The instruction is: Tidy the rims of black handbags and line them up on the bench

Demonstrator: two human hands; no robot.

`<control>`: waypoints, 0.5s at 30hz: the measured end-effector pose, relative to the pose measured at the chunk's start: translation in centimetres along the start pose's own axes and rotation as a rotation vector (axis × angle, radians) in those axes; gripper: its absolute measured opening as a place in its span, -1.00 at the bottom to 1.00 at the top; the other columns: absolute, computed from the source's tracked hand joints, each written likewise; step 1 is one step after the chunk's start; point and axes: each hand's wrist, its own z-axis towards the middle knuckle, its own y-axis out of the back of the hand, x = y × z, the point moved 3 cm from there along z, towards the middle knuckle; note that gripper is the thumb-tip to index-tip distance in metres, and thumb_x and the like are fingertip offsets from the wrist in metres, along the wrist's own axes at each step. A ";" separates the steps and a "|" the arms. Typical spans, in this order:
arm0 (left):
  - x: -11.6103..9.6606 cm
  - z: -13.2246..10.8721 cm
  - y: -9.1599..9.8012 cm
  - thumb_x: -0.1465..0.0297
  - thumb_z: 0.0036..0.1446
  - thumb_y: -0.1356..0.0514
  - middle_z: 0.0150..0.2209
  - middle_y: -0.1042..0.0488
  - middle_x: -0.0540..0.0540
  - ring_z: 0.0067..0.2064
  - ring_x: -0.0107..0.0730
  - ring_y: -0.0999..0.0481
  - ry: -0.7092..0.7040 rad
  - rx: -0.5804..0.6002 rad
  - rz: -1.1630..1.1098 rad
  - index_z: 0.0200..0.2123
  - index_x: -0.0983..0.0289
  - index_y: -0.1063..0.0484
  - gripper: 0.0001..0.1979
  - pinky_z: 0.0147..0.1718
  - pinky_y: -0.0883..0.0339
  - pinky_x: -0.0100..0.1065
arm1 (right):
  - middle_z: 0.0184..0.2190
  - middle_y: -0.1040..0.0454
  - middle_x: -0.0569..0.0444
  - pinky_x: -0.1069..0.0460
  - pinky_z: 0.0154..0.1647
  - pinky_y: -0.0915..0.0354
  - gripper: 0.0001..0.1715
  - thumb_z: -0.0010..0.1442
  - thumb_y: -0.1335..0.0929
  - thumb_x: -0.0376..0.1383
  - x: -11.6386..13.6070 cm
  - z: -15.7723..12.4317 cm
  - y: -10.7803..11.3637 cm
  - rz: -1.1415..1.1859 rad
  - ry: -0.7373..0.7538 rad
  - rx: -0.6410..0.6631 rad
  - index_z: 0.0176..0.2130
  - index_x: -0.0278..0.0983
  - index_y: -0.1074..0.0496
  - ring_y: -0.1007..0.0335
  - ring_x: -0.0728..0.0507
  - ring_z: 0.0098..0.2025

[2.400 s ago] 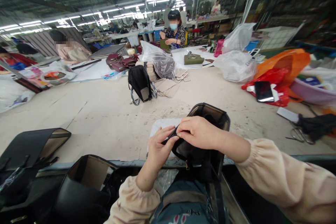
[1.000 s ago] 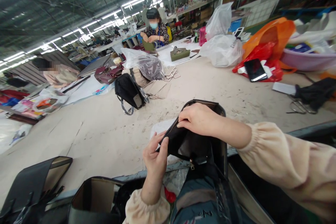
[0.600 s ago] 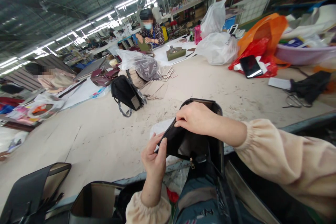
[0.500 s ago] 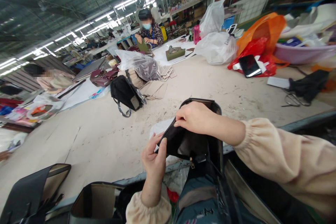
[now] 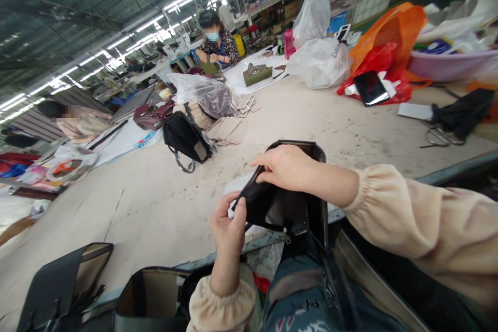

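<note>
Nudged slightly up and left since half a second ago: black bag (image 5: 284,207), mouth open, at the near edge of the wide table (image 5: 155,202). Gripped at its far rim by the right hand (image 5: 286,168), fingers curled over the edge; pinched at its near-left corner by the left hand (image 5: 227,225), thumb against fingers. Farther off, left of centre, a small handbag (image 5: 184,137); far right, a phone (image 5: 371,88).

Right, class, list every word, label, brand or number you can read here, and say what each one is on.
Nothing reads clearly.
On the teal cloth in the lap: pale print, unreadable.
On the white plastic bag: small dark mark, too blurred.
On the colourful wrappers, far left: print too small.
On the black bag in the left hand and right hand: none visible.
</note>
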 end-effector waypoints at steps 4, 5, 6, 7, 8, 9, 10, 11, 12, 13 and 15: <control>-0.9 0.2 -0.3 0.36 0.13 -0.16 -0.26 -0.54 0.06 -0.18 -0.32 -0.49 -0.105 0.029 0.044 -0.24 0.24 -0.54 -0.82 -0.13 -0.33 -0.32 | -0.30 -0.58 0.12 0.04 -0.32 -0.15 -0.79 0.11 -0.34 -0.17 0.0 0.1 0.0 -0.012 0.024 0.047 -0.24 -0.11 -0.52 -0.46 -0.14 -0.22; -1.1 0.2 -0.4 0.36 0.14 -0.16 -0.25 -0.53 0.07 -0.17 -0.32 -0.48 -0.133 0.033 0.055 -0.24 0.23 -0.55 -0.82 -0.13 -0.32 -0.33 | -0.30 -0.58 0.11 0.04 -0.32 -0.16 -0.79 0.11 -0.34 -0.16 -0.1 0.2 0.0 -0.014 0.013 0.046 -0.24 -0.11 -0.53 -0.46 -0.15 -0.22; -1.2 0.2 -0.5 0.37 0.15 -0.16 -0.24 -0.53 0.07 -0.17 -0.33 -0.48 -0.153 0.036 0.061 -0.25 0.23 -0.55 -0.82 -0.13 -0.32 -0.33 | -0.31 -0.58 0.11 0.04 -0.32 -0.16 -0.78 0.11 -0.34 -0.16 -0.1 0.2 0.1 -0.017 0.003 0.048 -0.24 -0.11 -0.53 -0.46 -0.15 -0.23; -1.3 0.1 -0.6 0.36 0.15 -0.16 -0.24 -0.52 0.07 -0.17 -0.34 -0.48 -0.164 0.037 0.062 -0.25 0.23 -0.55 -0.82 -0.14 -0.33 -0.34 | -0.32 -0.58 0.11 0.04 -0.33 -0.16 -0.78 0.11 -0.34 -0.15 -0.2 0.2 0.1 -0.021 -0.004 0.050 -0.24 -0.11 -0.53 -0.46 -0.15 -0.23; -1.4 0.1 -0.7 0.36 0.15 -0.16 -0.24 -0.52 0.07 -0.17 -0.34 -0.48 -0.170 0.037 0.059 -0.25 0.23 -0.56 -0.82 -0.14 -0.33 -0.34 | -0.32 -0.58 0.11 0.04 -0.33 -0.16 -0.78 0.10 -0.35 -0.15 -0.3 0.3 0.2 -0.023 -0.012 0.052 -0.24 -0.11 -0.53 -0.46 -0.15 -0.23; -1.4 0.1 -0.7 0.36 0.15 -0.16 -0.23 -0.52 0.08 -0.17 -0.34 -0.48 -0.175 0.040 0.055 -0.25 0.23 -0.55 -0.82 -0.14 -0.33 -0.34 | -0.32 -0.58 0.11 0.04 -0.33 -0.16 -0.78 0.10 -0.35 -0.15 -0.3 0.3 0.3 -0.023 -0.017 0.056 -0.24 -0.11 -0.53 -0.46 -0.16 -0.23; -1.3 0.1 -0.7 0.35 0.15 -0.17 -0.22 -0.52 0.08 -0.16 -0.33 -0.48 -0.182 0.044 0.052 -0.25 0.23 -0.55 -0.82 -0.14 -0.33 -0.34 | -0.31 -0.58 0.11 0.04 -0.33 -0.17 -0.78 0.10 -0.35 -0.15 -0.3 0.3 0.3 -0.022 -0.021 0.063 -0.24 -0.11 -0.53 -0.46 -0.16 -0.22; -1.3 0.1 -0.8 0.35 0.14 -0.18 -0.22 -0.52 0.09 -0.15 -0.33 -0.48 -0.189 0.048 0.053 -0.25 0.24 -0.55 -0.83 -0.13 -0.33 -0.33 | -0.31 -0.58 0.11 0.04 -0.33 -0.17 -0.78 0.10 -0.35 -0.15 -0.3 0.4 0.4 -0.021 -0.026 0.071 -0.24 -0.11 -0.53 -0.46 -0.16 -0.22; -1.3 0.2 -0.8 0.34 0.13 -0.19 -0.22 -0.52 0.09 -0.15 -0.32 -0.48 -0.195 0.049 0.057 -0.26 0.24 -0.55 -0.83 -0.13 -0.33 -0.33 | -0.31 -0.58 0.11 0.04 -0.33 -0.17 -0.78 0.10 -0.35 -0.15 -0.3 0.4 0.5 -0.020 -0.031 0.081 -0.25 -0.11 -0.53 -0.46 -0.16 -0.22; -1.3 0.3 -0.8 0.34 0.12 -0.20 -0.23 -0.53 0.09 -0.16 -0.32 -0.48 -0.199 0.047 0.064 -0.27 0.25 -0.55 -0.84 -0.14 -0.34 -0.33 | -0.31 -0.59 0.11 0.04 -0.33 -0.17 -0.79 0.10 -0.35 -0.16 -0.3 0.4 0.6 -0.018 -0.037 0.090 -0.25 -0.12 -0.54 -0.46 -0.16 -0.22; -1.3 0.7 -0.9 0.33 0.11 -0.21 -0.27 -0.53 0.09 -0.20 -0.33 -0.49 -0.201 0.044 0.087 -0.30 0.26 -0.55 -0.84 -0.16 -0.34 -0.34 | -0.31 -0.59 0.10 0.03 -0.34 -0.17 -0.79 0.10 -0.35 -0.16 -0.4 0.4 0.6 -0.012 -0.042 0.101 -0.26 -0.12 -0.54 -0.46 -0.17 -0.22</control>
